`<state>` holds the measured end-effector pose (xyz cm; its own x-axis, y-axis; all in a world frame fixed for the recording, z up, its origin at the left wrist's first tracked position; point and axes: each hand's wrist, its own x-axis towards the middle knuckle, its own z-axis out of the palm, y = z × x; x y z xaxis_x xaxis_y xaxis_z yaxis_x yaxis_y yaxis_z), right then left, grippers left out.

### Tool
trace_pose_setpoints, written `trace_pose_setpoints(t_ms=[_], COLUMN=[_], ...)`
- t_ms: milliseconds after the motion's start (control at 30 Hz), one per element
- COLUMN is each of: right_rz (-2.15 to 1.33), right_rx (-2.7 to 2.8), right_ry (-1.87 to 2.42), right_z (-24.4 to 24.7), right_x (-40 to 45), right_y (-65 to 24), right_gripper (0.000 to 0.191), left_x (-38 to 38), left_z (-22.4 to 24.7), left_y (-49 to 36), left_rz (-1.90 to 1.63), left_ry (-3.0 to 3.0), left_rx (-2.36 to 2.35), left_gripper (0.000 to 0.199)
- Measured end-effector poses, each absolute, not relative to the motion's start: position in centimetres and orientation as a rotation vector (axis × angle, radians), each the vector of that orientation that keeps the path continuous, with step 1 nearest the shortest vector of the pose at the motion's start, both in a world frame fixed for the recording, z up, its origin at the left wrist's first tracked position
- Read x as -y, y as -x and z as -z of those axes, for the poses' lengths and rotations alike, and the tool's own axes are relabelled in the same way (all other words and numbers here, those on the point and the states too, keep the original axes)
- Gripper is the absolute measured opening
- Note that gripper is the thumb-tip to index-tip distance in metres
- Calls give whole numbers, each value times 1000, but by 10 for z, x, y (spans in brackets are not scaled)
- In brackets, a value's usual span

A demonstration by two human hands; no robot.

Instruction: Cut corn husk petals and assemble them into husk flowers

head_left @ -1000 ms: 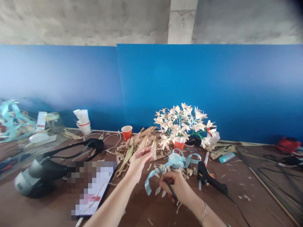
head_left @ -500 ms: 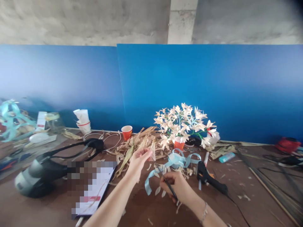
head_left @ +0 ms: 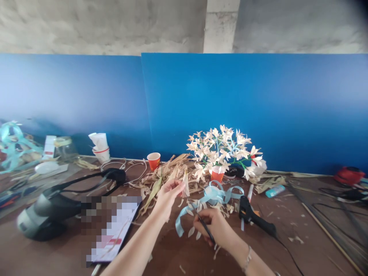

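Between thumb and fingertips, my left hand [head_left: 170, 195] pinches a pale strip of dried husk [head_left: 186, 184] that stands upright. My right hand [head_left: 211, 226] is closed round a slim dark tool [head_left: 206, 227], its thin tip pointing up and left, apart from the strip. Small pale petal-shaped pieces [head_left: 191, 231] and a light blue ribbon [head_left: 179, 222] lie beside the right hand. Behind the hands is a heap of dried husks [head_left: 175, 166]. A bunch of pale flowers [head_left: 214, 153] on green stems stands in a red paper cup [head_left: 217, 175].
A black glue gun [head_left: 255, 218] with a cable lies on the right, near a turquoise tube [head_left: 275, 191]. On the left are a tablet-like panel [head_left: 119, 230] and a grey and black headset [head_left: 43, 214]. Another red cup [head_left: 154, 161] stands farther back, before the blue partition [head_left: 230, 92].
The tool's tip has moved slightly down and away from the strip in my left hand. Both hands keep their grip.
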<state>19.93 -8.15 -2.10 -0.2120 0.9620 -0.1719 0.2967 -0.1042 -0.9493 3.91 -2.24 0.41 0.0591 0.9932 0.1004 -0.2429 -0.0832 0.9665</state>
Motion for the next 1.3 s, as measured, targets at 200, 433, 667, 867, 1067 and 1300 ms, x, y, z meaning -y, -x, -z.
trace_pose_setpoints(t_ms=[200,433,667,867,1067,1300], right_rz=[-1327,-1333,-1305,-1287,-1299,-1288], right_rx=[1510,1508,1514,1514,1489,1469], right_ry=[1431,1369,1307,1329,1306,1310], right_z=[19,21,28,27,32,35], right_x=[82,81,78,77,76,74], right_y=[-198,-199,-202,-202,-203,-203], right_gripper=[16,17,18,20,22,21], left_x=[22,22,22,21,23,25], left_z=[-2,0,5,4,5,3], left_y=[-40,-41,-45,-45,-46,-47], left_rz=[-1328,-1330,-1303,-1277,-1253,-1246], left_ry=[-1041,-945,-817,-774,-789,-795], left_rx=[-877,-776,-706,-715,-742,-742], left_gripper=[25,23,22,21,21,21])
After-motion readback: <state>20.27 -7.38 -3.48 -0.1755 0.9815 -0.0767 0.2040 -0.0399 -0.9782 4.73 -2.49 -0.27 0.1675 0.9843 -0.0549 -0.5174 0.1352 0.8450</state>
